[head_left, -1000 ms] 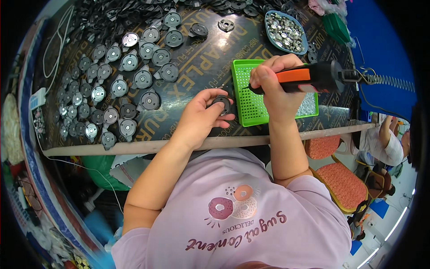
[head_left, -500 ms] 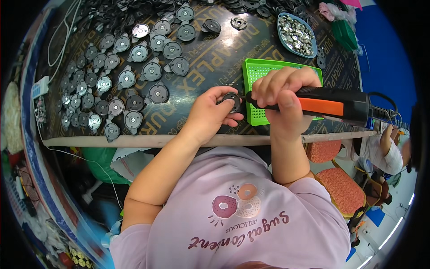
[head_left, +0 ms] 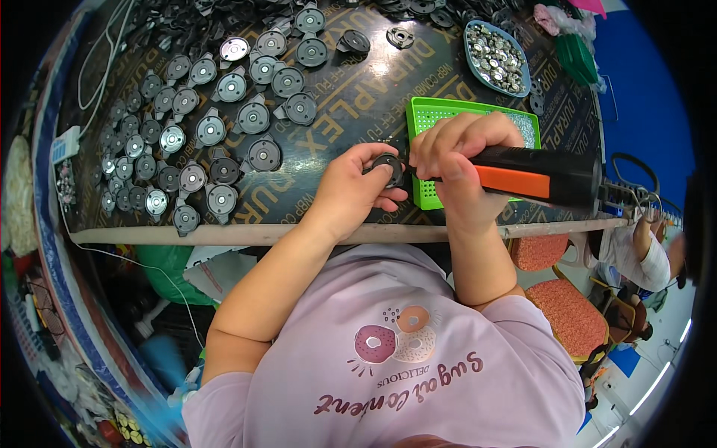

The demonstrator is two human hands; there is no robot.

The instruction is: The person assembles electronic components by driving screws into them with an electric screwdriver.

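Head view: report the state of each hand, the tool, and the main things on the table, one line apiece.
Left hand, pinching a round black part.
Right hand, wrapped around the power tool.
Power tool, roughly level, front end toward that part; contact unclear.
Green tray, partly covered by the right hand, small pale pieces at its right.
Blue bowl, well filled with small metal pieces.
Table parts, spread out.

We see: smooth plastic, black-and-orange cylindrical driver (head_left: 515,181) | plastic-looking, dark round disc (head_left: 389,163) | glossy, black gold-lettered desk (head_left: 345,97) | smooth plastic, bright-green rectangular tray (head_left: 427,195) | shiny metal, small silvery pieces (head_left: 494,60)
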